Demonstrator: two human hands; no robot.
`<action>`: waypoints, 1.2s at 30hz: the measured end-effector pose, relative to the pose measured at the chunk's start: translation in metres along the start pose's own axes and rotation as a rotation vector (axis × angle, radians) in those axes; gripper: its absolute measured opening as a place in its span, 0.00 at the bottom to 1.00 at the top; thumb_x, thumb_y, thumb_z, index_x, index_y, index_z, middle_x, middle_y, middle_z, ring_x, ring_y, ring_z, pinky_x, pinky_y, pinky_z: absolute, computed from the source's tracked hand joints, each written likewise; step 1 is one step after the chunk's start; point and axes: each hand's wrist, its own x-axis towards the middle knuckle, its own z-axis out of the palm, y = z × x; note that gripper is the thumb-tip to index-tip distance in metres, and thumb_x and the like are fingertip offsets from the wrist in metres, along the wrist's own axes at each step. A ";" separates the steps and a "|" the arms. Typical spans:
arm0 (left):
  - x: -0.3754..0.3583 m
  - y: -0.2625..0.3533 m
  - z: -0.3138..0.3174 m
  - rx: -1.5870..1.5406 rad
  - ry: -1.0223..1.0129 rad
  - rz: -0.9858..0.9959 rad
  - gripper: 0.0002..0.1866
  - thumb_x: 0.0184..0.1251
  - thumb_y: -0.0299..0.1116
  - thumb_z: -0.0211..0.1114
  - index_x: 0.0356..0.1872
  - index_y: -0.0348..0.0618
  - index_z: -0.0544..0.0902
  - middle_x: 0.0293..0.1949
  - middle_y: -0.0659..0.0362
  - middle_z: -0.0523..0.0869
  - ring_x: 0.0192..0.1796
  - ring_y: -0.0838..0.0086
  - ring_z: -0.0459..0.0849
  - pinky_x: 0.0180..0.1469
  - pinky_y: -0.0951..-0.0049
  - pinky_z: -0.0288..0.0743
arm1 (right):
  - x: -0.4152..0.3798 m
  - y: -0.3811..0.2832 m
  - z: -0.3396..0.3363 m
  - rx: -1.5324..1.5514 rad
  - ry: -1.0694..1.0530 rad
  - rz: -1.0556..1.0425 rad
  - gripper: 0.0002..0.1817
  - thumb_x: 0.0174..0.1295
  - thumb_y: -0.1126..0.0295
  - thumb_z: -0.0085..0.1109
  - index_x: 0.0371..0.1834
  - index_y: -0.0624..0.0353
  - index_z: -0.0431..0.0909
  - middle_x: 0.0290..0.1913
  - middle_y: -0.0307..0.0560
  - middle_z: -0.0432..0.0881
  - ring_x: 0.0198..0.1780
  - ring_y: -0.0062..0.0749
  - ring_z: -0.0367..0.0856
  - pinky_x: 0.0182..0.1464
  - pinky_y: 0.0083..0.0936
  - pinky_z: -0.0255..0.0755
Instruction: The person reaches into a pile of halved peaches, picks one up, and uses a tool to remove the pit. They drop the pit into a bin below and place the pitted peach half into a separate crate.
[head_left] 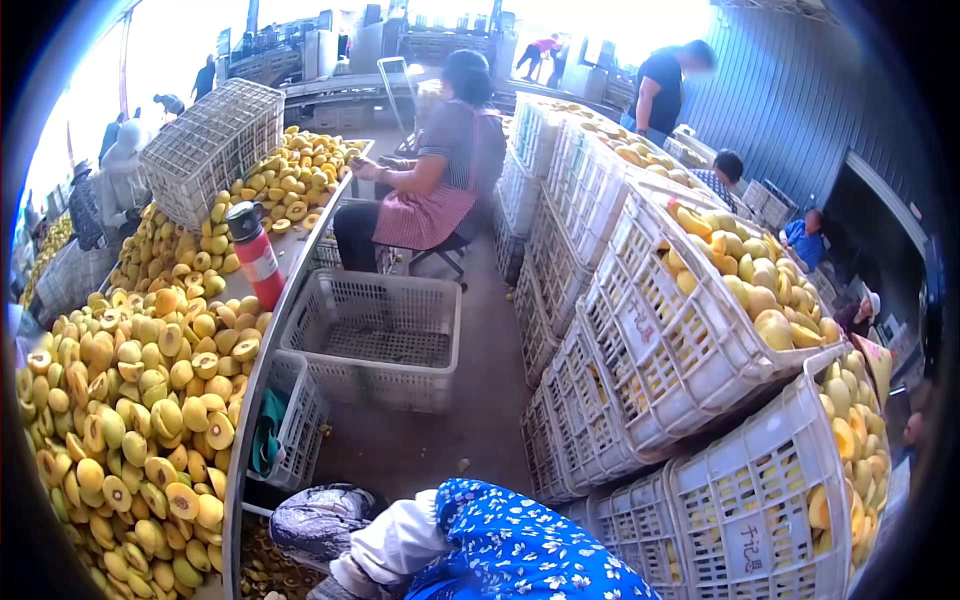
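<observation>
At the bottom, a blue floral cloth [530, 555], worn on my body or arm, meets a pale grey sleeve or glove [395, 540]. That grey part runs down-left to the frame edge, and my right hand's fingers cannot be made out there. Beside it bulges a dark grey patterned cloth [325, 515], perhaps over a knee. My left hand does not show. Below the table edge, near the grey cloth, lie brownish pieces [265, 560] in a container. Left of me, many halved yellow fruits [150, 430] with hollow centres cover the table.
A red bottle [258, 262] stands on the table, by its metal edge [262, 370]. An open crate [375, 335] and a smaller crate [292, 415] sit below. Stacked fruit crates [665, 330] line the right. A co-worker [435, 170] sits ahead; a tilted crate [212, 150] rests on the fruit.
</observation>
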 end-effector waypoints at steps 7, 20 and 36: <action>0.016 -0.028 -0.005 -1.223 -0.006 -0.368 0.24 0.69 0.49 0.47 0.39 0.34 0.77 0.24 0.54 0.80 0.24 0.73 0.78 0.25 0.79 0.72 | -0.034 -0.046 0.033 1.392 -0.558 0.128 0.14 0.66 0.54 0.49 0.36 0.52 0.77 0.26 0.35 0.76 0.26 0.19 0.75 0.23 0.16 0.70; 0.016 -0.098 -0.195 1.422 0.525 -0.354 0.31 0.54 0.54 0.63 0.54 0.44 0.75 0.55 0.49 0.73 0.58 0.56 0.69 0.58 0.53 0.62 | 0.004 0.038 0.085 0.539 -0.145 0.217 0.30 0.62 0.35 0.38 0.28 0.53 0.71 0.08 0.39 0.66 0.06 0.27 0.60 0.07 0.25 0.53; 0.031 -0.139 -0.153 0.549 0.781 0.086 0.26 0.51 0.25 0.68 0.53 0.44 0.69 0.37 0.58 0.82 0.31 0.64 0.84 0.32 0.68 0.77 | -0.030 0.045 0.099 -0.042 -0.328 -0.001 0.14 0.66 0.65 0.46 0.49 0.59 0.73 0.31 0.48 0.77 0.30 0.40 0.78 0.29 0.29 0.70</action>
